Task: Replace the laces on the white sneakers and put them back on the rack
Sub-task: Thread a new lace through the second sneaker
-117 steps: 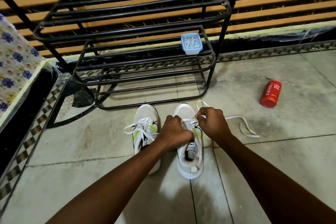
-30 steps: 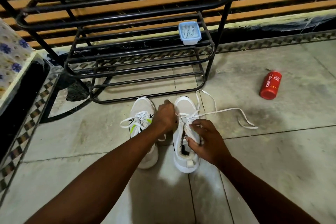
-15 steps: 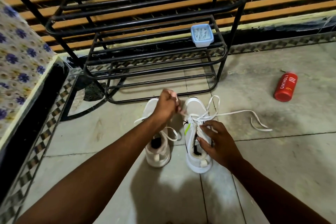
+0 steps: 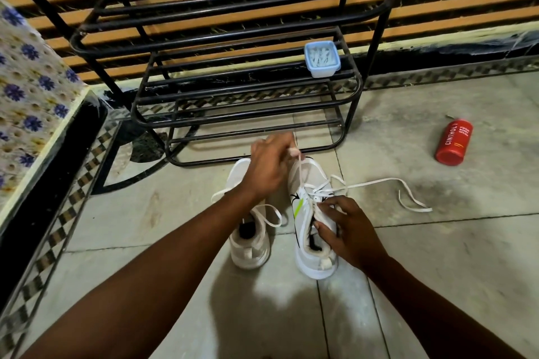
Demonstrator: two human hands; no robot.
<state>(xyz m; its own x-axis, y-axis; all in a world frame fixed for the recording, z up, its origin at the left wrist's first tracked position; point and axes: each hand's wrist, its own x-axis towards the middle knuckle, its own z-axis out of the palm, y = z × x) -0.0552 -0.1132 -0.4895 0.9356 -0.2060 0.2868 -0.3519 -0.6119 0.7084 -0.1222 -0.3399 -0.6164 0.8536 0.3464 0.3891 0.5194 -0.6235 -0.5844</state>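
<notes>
Two white sneakers stand side by side on the tiled floor before the black metal rack (image 4: 350, 87). The left sneaker (image 4: 249, 245) has its lace loosely tied. On the right sneaker (image 4: 313, 253), with a green stripe, a white lace (image 4: 376, 182) trails loose to the right across the floor. My left hand (image 4: 269, 166) is raised above the shoes' toes, pinching one end of that lace and pulling it taut. My right hand (image 4: 347, 227) grips the right sneaker's tongue and eyelet area.
A small blue tub (image 4: 322, 60) of white pieces sits on the rack's middle shelf. A red Cinthol can (image 4: 453, 141) lies on the floor at the right. A flowered cloth on a raised ledge (image 4: 29, 114) borders the left side.
My left hand has lifted from beside the right sneaker and drawn a lace end upward and away. My right hand moved from the lace at the toe down onto the shoe's tongue.
</notes>
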